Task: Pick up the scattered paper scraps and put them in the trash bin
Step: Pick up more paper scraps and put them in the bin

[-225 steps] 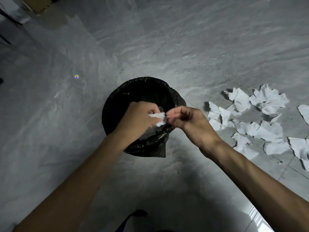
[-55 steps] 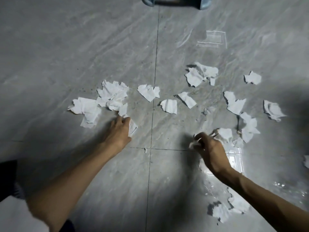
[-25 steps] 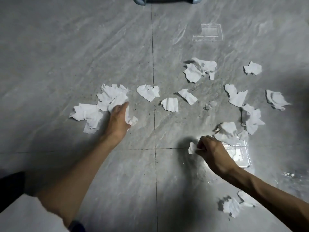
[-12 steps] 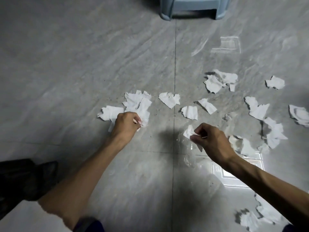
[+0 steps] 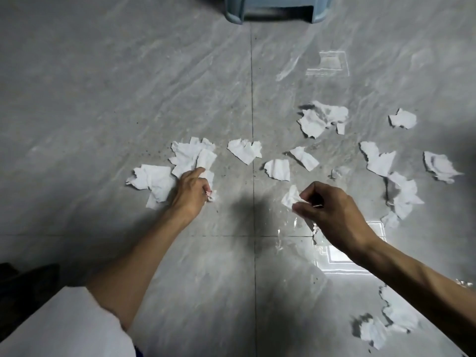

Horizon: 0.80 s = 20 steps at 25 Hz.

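Leftmost, my left hand lay low on the grey marbled tile floor. Its fingers were curled round crumpled white paper scraps, and the forefinger stretched onto the torn white paper heap beside it, in my judgement to rake more into the same grip. Right of the tile joint, my right hand pinched a small white paper shred between thumb and fingertips, seemingly just off the floor. Loose white pieces lay scattered further right, untouched. No trash bin was in view, so its contents could not be told.
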### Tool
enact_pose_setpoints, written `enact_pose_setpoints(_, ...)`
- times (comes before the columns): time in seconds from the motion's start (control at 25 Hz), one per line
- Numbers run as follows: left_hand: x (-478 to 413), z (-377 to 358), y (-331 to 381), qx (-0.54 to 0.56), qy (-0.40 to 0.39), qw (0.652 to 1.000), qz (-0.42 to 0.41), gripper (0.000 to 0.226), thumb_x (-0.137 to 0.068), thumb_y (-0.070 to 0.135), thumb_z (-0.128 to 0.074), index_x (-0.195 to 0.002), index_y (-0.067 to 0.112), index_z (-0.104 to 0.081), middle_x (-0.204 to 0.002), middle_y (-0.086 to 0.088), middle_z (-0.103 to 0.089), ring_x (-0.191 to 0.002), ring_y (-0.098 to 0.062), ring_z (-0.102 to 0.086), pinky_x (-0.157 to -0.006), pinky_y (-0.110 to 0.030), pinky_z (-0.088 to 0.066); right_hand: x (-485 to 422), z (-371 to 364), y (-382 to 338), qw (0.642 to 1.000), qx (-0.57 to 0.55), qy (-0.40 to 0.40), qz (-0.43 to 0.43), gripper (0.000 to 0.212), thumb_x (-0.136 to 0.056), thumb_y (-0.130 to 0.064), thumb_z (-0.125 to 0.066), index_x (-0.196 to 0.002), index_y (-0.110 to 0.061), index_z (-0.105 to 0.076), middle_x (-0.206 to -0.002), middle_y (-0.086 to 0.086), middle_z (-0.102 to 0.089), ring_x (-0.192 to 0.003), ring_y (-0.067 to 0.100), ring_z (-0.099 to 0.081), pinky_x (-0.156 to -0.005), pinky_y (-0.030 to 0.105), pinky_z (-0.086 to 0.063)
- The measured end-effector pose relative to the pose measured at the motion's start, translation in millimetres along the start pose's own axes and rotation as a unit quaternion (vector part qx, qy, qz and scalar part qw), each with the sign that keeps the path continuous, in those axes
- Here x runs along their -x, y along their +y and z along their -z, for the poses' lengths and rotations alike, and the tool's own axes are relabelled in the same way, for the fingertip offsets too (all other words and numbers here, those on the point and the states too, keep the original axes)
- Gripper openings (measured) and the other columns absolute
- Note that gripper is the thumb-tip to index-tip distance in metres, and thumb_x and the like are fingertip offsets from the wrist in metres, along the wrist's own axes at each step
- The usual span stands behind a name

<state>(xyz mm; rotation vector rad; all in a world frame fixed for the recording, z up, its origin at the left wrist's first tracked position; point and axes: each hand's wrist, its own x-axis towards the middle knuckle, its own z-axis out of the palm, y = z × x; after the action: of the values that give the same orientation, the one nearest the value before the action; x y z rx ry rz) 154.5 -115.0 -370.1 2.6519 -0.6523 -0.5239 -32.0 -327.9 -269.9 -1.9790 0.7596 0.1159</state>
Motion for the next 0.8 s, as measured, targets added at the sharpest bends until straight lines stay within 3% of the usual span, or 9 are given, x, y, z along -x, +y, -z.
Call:
enact_pose_setpoints(0.12, -7, -11, 7, 0.002, 0.034, 0.999, 0.009, 0.016, -0.074, -0.014, -0.061, -0.078, -0.002, -0.070, -0.104, -0.020, -0.067, -0.101, -0.036, -0.059, -0.080, -0.025, -0.039, -5, 4, 7, 1.000, 0.002, 0.002, -0.008, 0.018, -0.082, -0.020, -0.071, -0.074, -0.014, -0.057, -0.058, 0.000, -0.058, -0.046, 0.004, -0.043, -0.045, 0.012, -0.034)
enact_pose_setpoints(0.32, 4, 20, 20, 0.027, 0.064, 0.997, 0.027, 0.012, -0.074, 0.000, -0.069, -0.083, 0.009, -0.072, -0.091, -0.015, -0.073, -0.081, -0.032, -0.065, -0.070, -0.032, -0.046, -18, -7, -7, 0.999, -0.025, -0.018, -0.010, 0.017, -0.082, -0.019, -0.071, -0.074, -0.014, -0.057, -0.058, 0.001, -0.058, -0.044, 0.002, -0.042, -0.046, 0.010, -0.034)
enact_pose_setpoints(0.4, 14, 57, 28, 0.046, 0.090, 0.995, 0.020, 0.013, -0.072, 0.004, -0.071, -0.082, 0.012, -0.073, -0.087, -0.011, -0.074, -0.077, -0.028, -0.065, -0.068, -0.029, -0.045, -24, -20, -26, 0.998, -0.043, -0.038, 0.003, 0.017, -0.082, -0.018, -0.071, -0.074, -0.014, -0.057, -0.058, 0.001, -0.058, -0.044, 0.002, -0.042, -0.047, 0.011, -0.033)
enact_pose_setpoints(0.48, 29, 103, 35, 0.057, 0.120, 0.991, 0.013, 0.012, -0.071, 0.007, -0.072, -0.080, 0.015, -0.073, -0.076, -0.001, -0.073, -0.065, -0.013, -0.061, -0.063, -0.019, -0.039, -27, -34, -53, 0.995, -0.071, -0.060, 0.023, 0.013, -0.082, -0.016, -0.070, -0.077, -0.012, -0.059, -0.060, 0.002, -0.060, -0.051, 0.006, -0.047, -0.053, 0.017, -0.036)
enact_pose_setpoints(0.6, 73, 180, 41, 0.074, 0.194, 0.978, -0.014, 0.012, -0.067, 0.008, -0.075, -0.074, 0.017, -0.074, -0.043, 0.020, -0.048, -0.049, 0.008, -0.050, -0.051, -0.003, -0.030, -24, -58, -105, 0.983, -0.136, -0.103, 0.060, 0.010, -0.080, -0.011, -0.071, -0.080, -0.009, -0.061, -0.065, 0.007, -0.063, -0.060, 0.015, -0.053, -0.062, 0.030, -0.041)
enact_pose_setpoints(0.8, 175, 280, 24, 0.039, 0.272, 0.961, 0.021, 0.013, -0.068, 0.027, -0.076, -0.070, 0.033, -0.064, -0.043, 0.016, -0.049, -0.045, -0.004, -0.042, -0.049, -0.008, -0.029, 7, -105, -192, 0.939, -0.257, -0.202, 0.110, 0.011, -0.081, -0.003, -0.069, -0.084, -0.012, -0.063, -0.062, 0.004, -0.058, -0.051, 0.014, -0.054, -0.064, 0.032, -0.046)
